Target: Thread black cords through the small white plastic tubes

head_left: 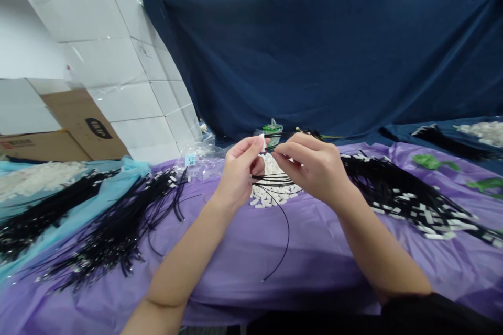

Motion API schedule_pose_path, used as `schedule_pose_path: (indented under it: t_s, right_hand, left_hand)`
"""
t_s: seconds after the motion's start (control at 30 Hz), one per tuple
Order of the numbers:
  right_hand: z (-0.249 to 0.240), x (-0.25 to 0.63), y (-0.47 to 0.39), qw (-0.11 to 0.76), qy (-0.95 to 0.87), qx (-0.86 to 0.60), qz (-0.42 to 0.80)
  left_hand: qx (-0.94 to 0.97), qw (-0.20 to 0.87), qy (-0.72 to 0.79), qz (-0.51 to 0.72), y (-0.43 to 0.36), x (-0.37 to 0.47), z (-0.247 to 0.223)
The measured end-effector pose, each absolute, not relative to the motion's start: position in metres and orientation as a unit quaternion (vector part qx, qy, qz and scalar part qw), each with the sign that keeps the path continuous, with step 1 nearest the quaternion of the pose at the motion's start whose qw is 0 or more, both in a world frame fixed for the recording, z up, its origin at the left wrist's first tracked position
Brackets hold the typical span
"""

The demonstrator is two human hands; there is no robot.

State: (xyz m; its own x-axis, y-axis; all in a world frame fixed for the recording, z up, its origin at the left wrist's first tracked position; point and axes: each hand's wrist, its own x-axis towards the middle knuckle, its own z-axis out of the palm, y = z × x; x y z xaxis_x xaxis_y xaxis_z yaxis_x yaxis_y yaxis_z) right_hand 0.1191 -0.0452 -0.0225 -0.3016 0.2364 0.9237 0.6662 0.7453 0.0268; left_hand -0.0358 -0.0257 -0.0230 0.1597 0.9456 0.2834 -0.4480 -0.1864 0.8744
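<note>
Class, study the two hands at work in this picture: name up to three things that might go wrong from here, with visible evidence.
1. The small white piece pinched in the left hand might slip and be lost among the similar pile of white pieces below.
2. The loose black cord curving down below the hands could snag.
3. The overlapping black cords at left may tangle if pulled.
</note>
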Motion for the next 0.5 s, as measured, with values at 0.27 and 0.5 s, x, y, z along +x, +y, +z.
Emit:
schedule_pose_path:
  t_s: [0.27,0.5]
  right_hand:
    - [-0.028,0.114,-0.042,0.510,-0.766,-0.306,-0.243]
    - [-0.022,0.117,-0.044,0.511,-0.737,-0.250,-0.365]
  left_hand:
    - [0.477,0.586,0.260,0.601,-0.022,-0.035,-0.024]
    - [0.410,0.535,0.270,0.688,-0.006,-0.061,-0.003]
